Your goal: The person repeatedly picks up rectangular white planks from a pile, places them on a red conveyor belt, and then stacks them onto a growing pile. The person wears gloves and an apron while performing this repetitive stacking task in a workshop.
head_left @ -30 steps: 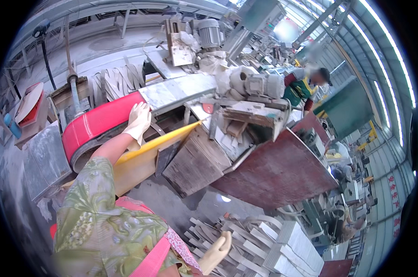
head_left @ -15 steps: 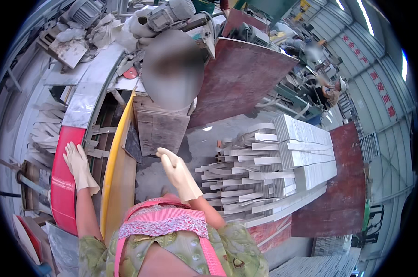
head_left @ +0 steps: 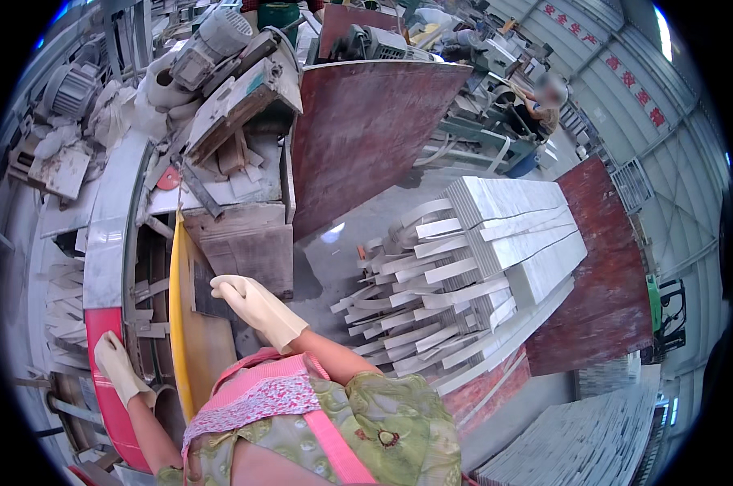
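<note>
My left hand (head_left: 120,366), in a cream rubber glove, rests on a glossy red curved cover (head_left: 117,413) at the left. Its fingers lie loosely along the surface, holding nothing. In front of my body, my right hand (head_left: 257,310) hangs in the air in a matching glove. Its fingers are drawn together and curled, with nothing visible in them. Between the hands stands a yellow-edged upright panel (head_left: 178,316), nearer my left arm. A grey-white stone strip (head_left: 107,263) continues the line beyond the red cover.
A stack of pale stone strips (head_left: 504,235) stands right of me, its uneven ends pointing toward me. Upright dark-red boards (head_left: 366,138) rise ahead. Dusty motors (head_left: 213,49) and a wooden box (head_left: 249,243) sit at front left. A person (head_left: 541,109) works at the far right.
My view has shifted rightward. Farther back along the red cover, my left hand now lies with its fingers more relaxed. The right hand has gone from outstretched fingers to curled ones.
</note>
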Motion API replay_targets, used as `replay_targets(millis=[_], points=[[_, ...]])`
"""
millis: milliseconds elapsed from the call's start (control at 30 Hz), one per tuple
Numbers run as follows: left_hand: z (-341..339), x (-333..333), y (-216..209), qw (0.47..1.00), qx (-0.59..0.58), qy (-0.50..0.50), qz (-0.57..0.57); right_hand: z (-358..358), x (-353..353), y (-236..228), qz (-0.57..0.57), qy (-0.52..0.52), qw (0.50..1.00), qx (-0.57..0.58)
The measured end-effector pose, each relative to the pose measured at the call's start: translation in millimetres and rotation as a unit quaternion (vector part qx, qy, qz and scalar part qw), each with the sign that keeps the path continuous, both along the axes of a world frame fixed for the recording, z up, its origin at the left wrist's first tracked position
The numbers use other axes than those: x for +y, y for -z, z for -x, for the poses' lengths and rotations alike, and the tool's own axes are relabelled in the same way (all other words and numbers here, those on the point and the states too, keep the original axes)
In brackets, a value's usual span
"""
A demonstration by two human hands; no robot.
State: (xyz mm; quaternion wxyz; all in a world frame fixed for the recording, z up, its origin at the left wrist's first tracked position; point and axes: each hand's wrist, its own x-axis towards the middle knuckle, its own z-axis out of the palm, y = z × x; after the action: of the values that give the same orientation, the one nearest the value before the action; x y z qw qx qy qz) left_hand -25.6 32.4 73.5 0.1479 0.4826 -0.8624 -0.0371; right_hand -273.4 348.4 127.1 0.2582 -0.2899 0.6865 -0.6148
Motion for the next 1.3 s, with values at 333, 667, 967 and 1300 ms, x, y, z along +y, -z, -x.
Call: replay_targets(millis=[333,667,967,1300], points=[[-17.2,-15.5,51.6,0.995,0.005,-0.085,0.057,54.4,-16.1,-13.7,-0.075,-0.031,0.993,-0.083],[-31.3,-8.3,63.6,0.991,0.048,-0.127,0.023,75.5,-53.9,-0.1,-0.134,-0.097,0.973,-0.159],[-26.6,-2.7,49.2,0.99,0.067,-0.119,0.029,65.9,-85.7,-10.6,-0.13,-0.174,0.965,-0.144],[-4.8,2.6,40.2,0.994,0.055,-0.067,0.072,26.5,-112.4,-29.2,-0.148,-0.2,0.968,-0.037]])
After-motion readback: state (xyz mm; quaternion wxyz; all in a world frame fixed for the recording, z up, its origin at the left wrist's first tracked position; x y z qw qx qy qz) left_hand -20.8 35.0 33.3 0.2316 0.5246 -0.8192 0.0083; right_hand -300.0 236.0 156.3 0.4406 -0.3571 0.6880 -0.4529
